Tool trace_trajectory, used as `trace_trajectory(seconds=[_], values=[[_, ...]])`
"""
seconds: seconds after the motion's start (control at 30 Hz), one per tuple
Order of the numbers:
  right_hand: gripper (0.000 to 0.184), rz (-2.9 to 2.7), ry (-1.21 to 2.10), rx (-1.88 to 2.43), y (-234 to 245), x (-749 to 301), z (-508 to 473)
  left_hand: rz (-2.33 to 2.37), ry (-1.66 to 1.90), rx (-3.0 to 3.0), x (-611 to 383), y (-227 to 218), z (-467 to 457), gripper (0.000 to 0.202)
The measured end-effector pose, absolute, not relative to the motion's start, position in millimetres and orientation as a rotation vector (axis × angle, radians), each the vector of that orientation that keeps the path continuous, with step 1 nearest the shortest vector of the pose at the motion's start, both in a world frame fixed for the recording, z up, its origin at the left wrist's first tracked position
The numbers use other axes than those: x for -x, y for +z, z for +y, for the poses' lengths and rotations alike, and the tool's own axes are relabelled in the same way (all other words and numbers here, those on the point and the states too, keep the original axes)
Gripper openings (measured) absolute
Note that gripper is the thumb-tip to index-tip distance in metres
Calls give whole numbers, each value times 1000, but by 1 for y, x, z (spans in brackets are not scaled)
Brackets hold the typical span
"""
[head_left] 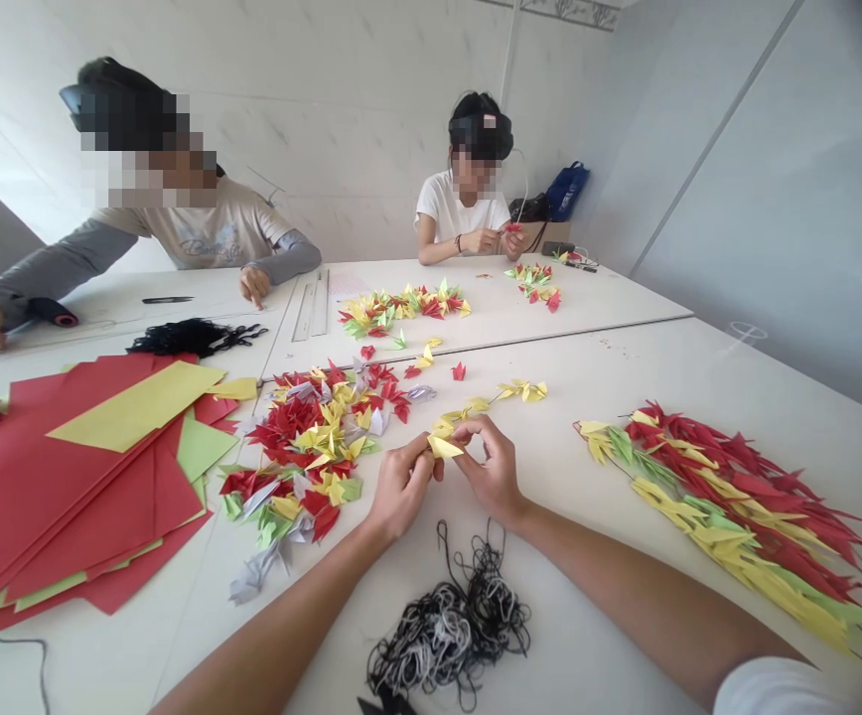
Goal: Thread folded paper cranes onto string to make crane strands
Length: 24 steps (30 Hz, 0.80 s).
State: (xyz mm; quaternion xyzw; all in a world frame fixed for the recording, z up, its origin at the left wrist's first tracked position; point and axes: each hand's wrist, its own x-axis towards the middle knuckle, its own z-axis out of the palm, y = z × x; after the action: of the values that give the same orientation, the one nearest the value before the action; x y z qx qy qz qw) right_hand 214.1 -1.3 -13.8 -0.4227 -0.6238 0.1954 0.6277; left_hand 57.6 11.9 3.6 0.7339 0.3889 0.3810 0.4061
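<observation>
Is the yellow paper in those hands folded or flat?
Folded: the yellow origami piece between the left hand and right hand has pointed, creased edges.

Readable text: nothing really, sorry
Beige T-shirt with grey sleeves (pixel 200 238): dark cursive print across the chest, too wrinkled and blurry to make out
Long pale straight rulers (pixel 310 306) on the desk: tick marks maybe, way too small to read

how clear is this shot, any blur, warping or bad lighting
In the head view, the wide lens bows the lines of the table and wall, the top right corner goes dark, the seated person's face is pixelated, and the light is soft, with only faint shadows by the left hand and right hand.
</observation>
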Motion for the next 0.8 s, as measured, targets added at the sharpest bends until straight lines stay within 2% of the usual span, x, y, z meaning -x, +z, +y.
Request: trace_trajectory(seconds=[0.13,0.2,0.33,0.5,0.8], values=[[5,-1541,439,982,-11,-214,0,1068,974,-1803,-58,0,15,47],[5,-1590,403,981,-9,-214,1,1108,1012,-1797,-59,-2,18,49],[7,-1530,395,1000,-10,-217,3,1100,1153,-1873,-60,0,21,44],[15,-1276,483,1047,-15,-219,6,1116,1202,-1939,-61,2,23,25],[19,-989,472,922,0,-223,11,1308,1132,-1913,-58,-9,31,24]])
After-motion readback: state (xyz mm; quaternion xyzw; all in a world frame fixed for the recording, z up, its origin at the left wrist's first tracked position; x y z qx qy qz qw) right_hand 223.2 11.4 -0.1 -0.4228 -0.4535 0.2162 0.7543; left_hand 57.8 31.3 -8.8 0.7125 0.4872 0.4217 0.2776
